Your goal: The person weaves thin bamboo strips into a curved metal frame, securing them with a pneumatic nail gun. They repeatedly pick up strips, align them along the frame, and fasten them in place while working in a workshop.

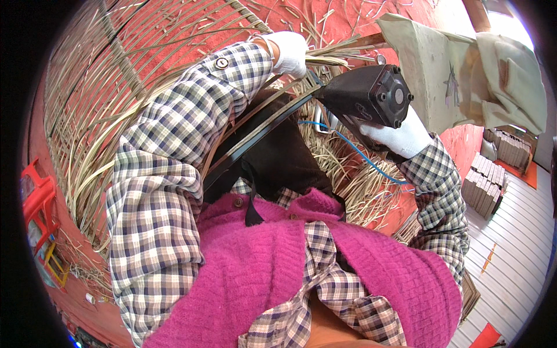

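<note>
Red floor (168, 35) — strewn with loose pale straw strips (348, 180).

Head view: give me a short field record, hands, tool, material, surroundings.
left hand: white-gloved left hand grips a bundle of pale reed strips
right hand: white-gloved right hand holds a black pneumatic stapler
hose: thin blue hose runs from the tool toward the lower right
workpiece: woven cane frame with loose strips spread below it
clothing: checked sleeves, pink knitted vest
surroundings: red floor, red plastic stool at left, stacked grey blocks at right
</note>
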Tool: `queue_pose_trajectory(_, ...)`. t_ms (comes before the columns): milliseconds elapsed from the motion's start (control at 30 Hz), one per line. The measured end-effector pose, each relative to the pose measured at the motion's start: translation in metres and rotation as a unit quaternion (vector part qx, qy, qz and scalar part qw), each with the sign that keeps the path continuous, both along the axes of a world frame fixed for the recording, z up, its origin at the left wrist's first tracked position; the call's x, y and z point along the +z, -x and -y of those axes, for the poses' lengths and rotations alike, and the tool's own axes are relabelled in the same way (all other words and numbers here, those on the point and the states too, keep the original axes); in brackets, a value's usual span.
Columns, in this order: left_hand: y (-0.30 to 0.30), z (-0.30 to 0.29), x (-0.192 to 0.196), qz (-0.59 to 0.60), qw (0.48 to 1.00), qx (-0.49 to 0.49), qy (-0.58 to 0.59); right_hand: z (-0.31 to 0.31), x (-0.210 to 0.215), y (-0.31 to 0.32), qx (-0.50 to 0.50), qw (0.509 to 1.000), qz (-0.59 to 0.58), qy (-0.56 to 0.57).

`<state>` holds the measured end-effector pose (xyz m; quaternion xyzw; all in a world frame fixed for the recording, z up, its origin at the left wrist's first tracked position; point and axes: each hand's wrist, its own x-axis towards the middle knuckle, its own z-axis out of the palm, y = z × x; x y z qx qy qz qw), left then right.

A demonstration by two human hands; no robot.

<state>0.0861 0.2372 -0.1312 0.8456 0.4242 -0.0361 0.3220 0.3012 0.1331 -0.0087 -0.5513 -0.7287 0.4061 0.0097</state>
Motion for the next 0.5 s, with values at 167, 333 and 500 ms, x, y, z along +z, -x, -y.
queue_pose_trajectory(167, 0.0001, -0.0023, 0.0003, 0.001, 1.0, -0.004, 0.004, -0.0052, -0.0053, -0.0014, 0.097, 0.991, 0.025, -0.091)
queue_pose_trajectory(333, 0.0027, -0.0028, -0.0052, 0.05, 0.998, -0.001, -0.022, -0.009, 0.0001, 0.0021, 0.145, 0.98, 0.109, -0.08)
queue_pose_trajectory(500, 0.0006, -0.0038, -0.0059, 0.051, 0.999, 0.001, 0.003, -0.0098, -0.0051, 0.0021, 0.18, 0.97, 0.072, -0.149)
